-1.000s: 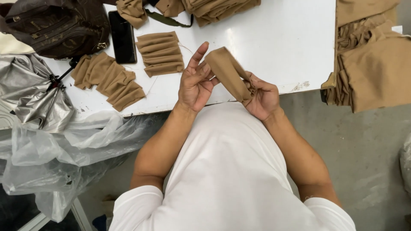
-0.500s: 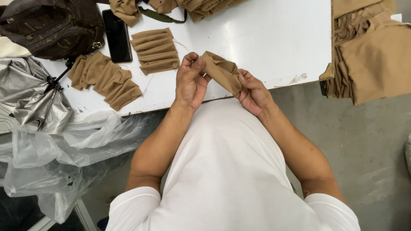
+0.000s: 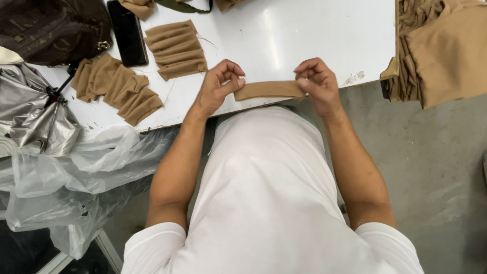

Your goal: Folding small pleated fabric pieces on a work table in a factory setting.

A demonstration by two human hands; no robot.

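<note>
The person's left hand (image 3: 219, 83) and right hand (image 3: 315, 81) each pinch 1 end of a tan fabric strip (image 3: 268, 90), so both hands are closed on it. The strip is pulled out flat and long, right at the near edge of the white table (image 3: 304, 30), just in front of the person's belly. To do this well, I think both pinches should stay even and the pull gentle, so the strip stays flat and does not twist or slide off the near edge. There is not much table under the strip, so it would be safer a bit farther in. The middle of the table past the hands is bare and gives good room to move. Toward the left edge lie 2 stacks of folded tan pieces (image 3: 176, 48), a black phone (image 3: 127, 31) between them, and a dark bag (image 3: 50, 28) at the far left corner. Off the right edge hangs a big heap of tan cloth (image 3: 446, 56), well apart from the right hand. Crinkly clear plastic (image 3: 66, 177) sits low on the left, below the table.
</note>
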